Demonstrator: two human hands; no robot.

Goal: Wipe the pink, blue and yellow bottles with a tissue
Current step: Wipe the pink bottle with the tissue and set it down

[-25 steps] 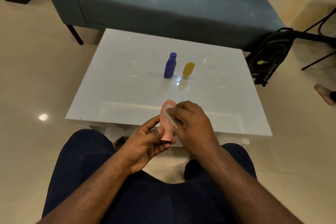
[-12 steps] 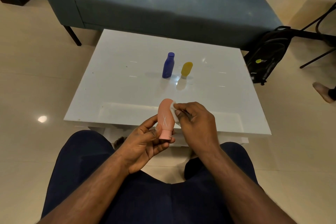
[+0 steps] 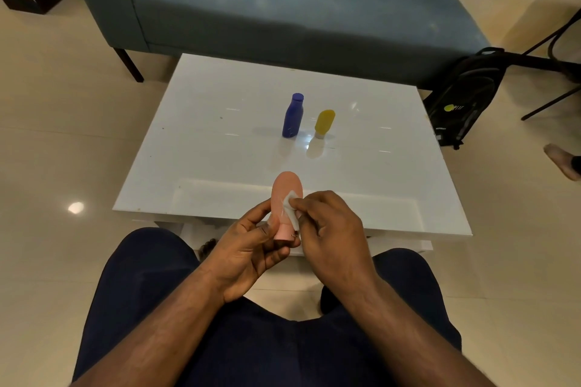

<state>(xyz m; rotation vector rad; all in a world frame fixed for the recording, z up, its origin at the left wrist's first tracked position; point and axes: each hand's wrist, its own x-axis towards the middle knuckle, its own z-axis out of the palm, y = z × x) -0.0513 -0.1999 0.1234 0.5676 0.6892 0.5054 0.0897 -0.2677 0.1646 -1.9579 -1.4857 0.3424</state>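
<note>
My left hand (image 3: pixel 248 248) grips the pink bottle (image 3: pixel 286 195) by its cap end, rounded bottom pointing up, above the table's near edge. My right hand (image 3: pixel 330 229) pinches a small white tissue (image 3: pixel 290 207) and presses it against the bottle's right side. The blue bottle (image 3: pixel 293 116) stands upright near the middle of the white table (image 3: pixel 204 151). The yellow bottle (image 3: pixel 324 122) stands on its pale cap just right of the blue one, apart from it.
A blue sofa (image 3: pixel 283 6) runs behind the table. A black backpack (image 3: pixel 465 97) leans on the floor at the right, by dark chair legs (image 3: pixel 553 50). Another person's foot (image 3: pixel 562 160) shows at the right edge. My dark-trousered knees lie below my hands.
My right hand has slid the tissue along the pink bottle's side, up towards the rounded end and back down to the middle. The left hand keeps its hold.
</note>
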